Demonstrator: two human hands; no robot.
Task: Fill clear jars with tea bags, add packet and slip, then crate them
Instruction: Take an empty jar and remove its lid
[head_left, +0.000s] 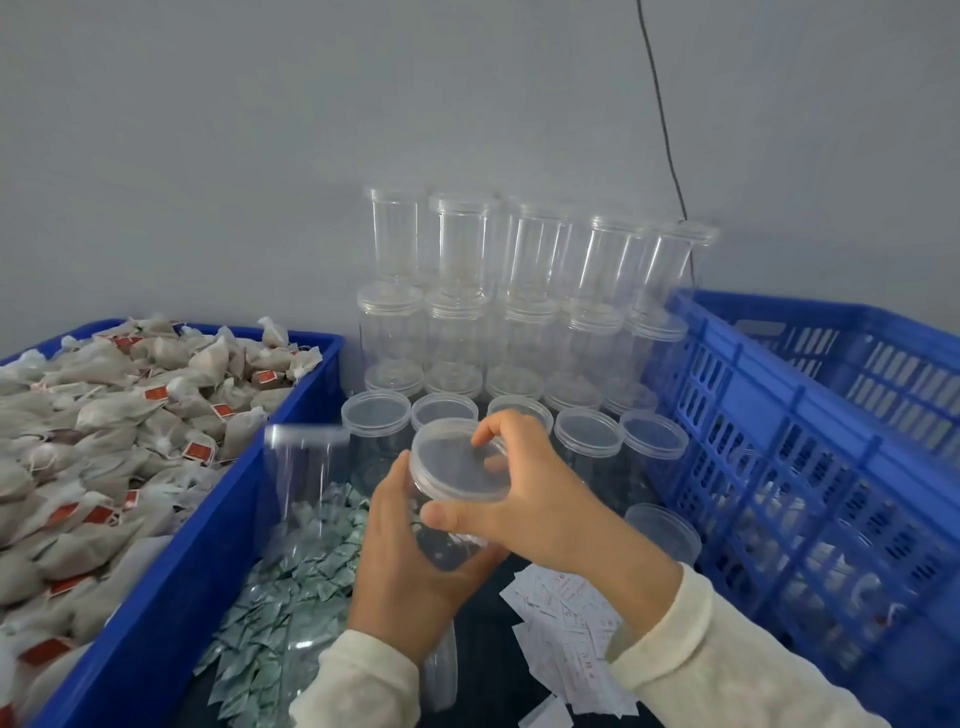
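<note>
Left hand (410, 561) grips clear jar (447, 540) (empty, see-through); right hand (524, 493) grasps its lid (457, 462).

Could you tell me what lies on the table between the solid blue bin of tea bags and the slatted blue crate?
In the head view, between the bin and the crate: clear jars, green packets, white slips and both hands.

We cannot read the white slips (566, 618); the print is too small. The open jar (304, 499) on the left looks blurry. The blue tub (171, 587) of tea bags (104, 426) runs off the left edge.
</note>
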